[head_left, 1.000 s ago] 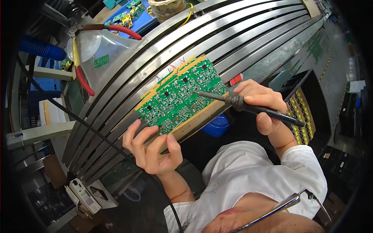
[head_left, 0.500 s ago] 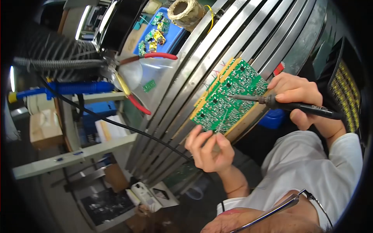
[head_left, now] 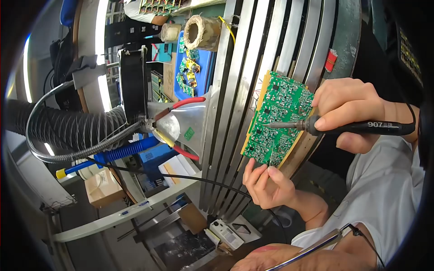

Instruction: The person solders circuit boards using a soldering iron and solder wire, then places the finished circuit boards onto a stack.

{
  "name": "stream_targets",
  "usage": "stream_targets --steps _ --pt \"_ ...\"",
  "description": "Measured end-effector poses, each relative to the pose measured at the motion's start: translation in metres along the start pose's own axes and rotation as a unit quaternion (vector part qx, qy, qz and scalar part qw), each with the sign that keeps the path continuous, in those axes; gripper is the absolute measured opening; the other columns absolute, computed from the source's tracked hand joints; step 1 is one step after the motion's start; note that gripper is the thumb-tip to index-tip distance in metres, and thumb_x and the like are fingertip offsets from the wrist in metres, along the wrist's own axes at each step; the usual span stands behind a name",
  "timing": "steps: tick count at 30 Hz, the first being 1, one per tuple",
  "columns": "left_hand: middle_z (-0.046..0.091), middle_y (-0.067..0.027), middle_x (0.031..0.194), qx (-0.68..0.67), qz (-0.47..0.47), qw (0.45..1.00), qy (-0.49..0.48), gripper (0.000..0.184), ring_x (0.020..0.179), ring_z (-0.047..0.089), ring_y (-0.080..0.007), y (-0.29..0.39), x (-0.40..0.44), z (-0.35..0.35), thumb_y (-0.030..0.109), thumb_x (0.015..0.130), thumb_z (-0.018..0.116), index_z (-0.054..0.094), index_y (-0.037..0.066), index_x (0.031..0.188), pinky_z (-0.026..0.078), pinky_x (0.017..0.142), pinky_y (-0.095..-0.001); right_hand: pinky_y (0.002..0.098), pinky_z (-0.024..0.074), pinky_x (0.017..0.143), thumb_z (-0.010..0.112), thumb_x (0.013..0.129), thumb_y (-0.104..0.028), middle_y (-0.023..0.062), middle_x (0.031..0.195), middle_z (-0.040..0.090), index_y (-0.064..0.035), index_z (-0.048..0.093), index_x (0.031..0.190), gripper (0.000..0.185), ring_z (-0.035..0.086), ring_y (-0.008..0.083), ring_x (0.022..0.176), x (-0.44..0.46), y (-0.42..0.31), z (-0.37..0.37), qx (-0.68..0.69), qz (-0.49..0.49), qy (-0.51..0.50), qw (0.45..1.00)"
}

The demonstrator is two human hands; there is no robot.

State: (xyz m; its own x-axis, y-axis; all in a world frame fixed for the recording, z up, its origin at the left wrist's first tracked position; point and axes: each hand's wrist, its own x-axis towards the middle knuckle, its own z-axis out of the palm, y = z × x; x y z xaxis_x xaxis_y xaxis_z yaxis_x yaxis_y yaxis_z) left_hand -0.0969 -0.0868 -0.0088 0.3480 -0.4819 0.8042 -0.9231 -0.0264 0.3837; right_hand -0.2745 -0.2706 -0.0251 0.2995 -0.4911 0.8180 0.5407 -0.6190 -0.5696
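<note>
A green circuit board [head_left: 289, 101] with many small components and tan edge strips lies across metal rails. My right hand [head_left: 350, 108] is closed around the black handle of a soldering iron [head_left: 289, 125], marked 907. The iron's tip is over the board, near a black chip; whether it touches, I cannot tell. At the board's near end, my left hand [head_left: 270, 186] has its fingertips pinched on a thin strand of solder wire [head_left: 271, 156], which slants over the components.
Red-handled pliers [head_left: 187, 101] rest by a clear funnel-like hood [head_left: 194, 122] and a ribbed black hose [head_left: 77, 128]. Beyond are a blue tray [head_left: 205, 67] of small boards and a tan roll [head_left: 203, 34]. A black cable [head_left: 203, 179] crosses the rails.
The view has turned and shifted, so the board and both hands appear farther right. The iron and the wire remain in my hands over the board.
</note>
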Motion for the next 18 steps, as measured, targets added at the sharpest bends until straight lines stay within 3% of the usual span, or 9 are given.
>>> stream_targets --steps 5,8,16,18 --pt "0.064 -0.014 0.088 -0.002 -0.003 1.0 -0.006 0.006 0.103 0.068 -0.0417 -0.0007 0.001 -0.0026 -0.002 0.085 0.067 0.063 -0.004 0.081 0.054 0.084 -0.0451 0.0332 0.0533 0.059 0.072 0.092 -0.027 0.0129 0.082 0.066 0.0016 0.075 0.108 0.032 0.065 0.0244 0.067 -0.0006 0.0007 0.002 0.001 -0.01 0.014 1.0" --pt "0.064 -0.0139 0.088 0.0 -0.006 1.0 -0.006 0.007 0.103 0.069 -0.0421 -0.0024 -0.0001 -0.004 -0.001 0.085 0.067 0.063 -0.004 0.082 0.055 0.084 -0.0452 0.0431 0.0576 0.075 0.068 0.095 -0.029 0.0091 0.084 0.065 -0.0015 0.071 0.11 0.032 0.065 0.0251 0.069 -0.0015 -0.0031 -0.0028 -0.012 0.018 -0.028 0.999" --pt "0.064 -0.0141 0.089 0.008 0.013 0.999 -0.031 0.005 0.102 0.069 -0.0417 -0.0027 0.0053 -0.0088 -0.002 0.086 0.067 0.062 -0.004 0.085 0.054 0.085 -0.0457 0.0392 0.0559 0.068 0.068 0.095 -0.028 0.0132 0.085 0.067 0.0018 0.071 0.109 0.033 0.066 0.0266 0.069 -0.0005 -0.0021 -0.0007 -0.005 0.014 0.003 1.0" --pt "0.063 -0.0149 0.09 0.003 0.005 1.0 -0.027 0.005 0.102 0.068 -0.0411 -0.0001 0.0054 -0.0047 -0.002 0.086 0.067 0.062 -0.004 0.088 0.054 0.086 -0.0464 0.0409 0.0561 0.071 0.067 0.096 -0.028 0.0146 0.087 0.067 0.0026 0.07 0.111 0.034 0.066 0.0271 0.072 0.0033 -0.0054 -0.0035 -0.004 0.019 -0.029 0.999"
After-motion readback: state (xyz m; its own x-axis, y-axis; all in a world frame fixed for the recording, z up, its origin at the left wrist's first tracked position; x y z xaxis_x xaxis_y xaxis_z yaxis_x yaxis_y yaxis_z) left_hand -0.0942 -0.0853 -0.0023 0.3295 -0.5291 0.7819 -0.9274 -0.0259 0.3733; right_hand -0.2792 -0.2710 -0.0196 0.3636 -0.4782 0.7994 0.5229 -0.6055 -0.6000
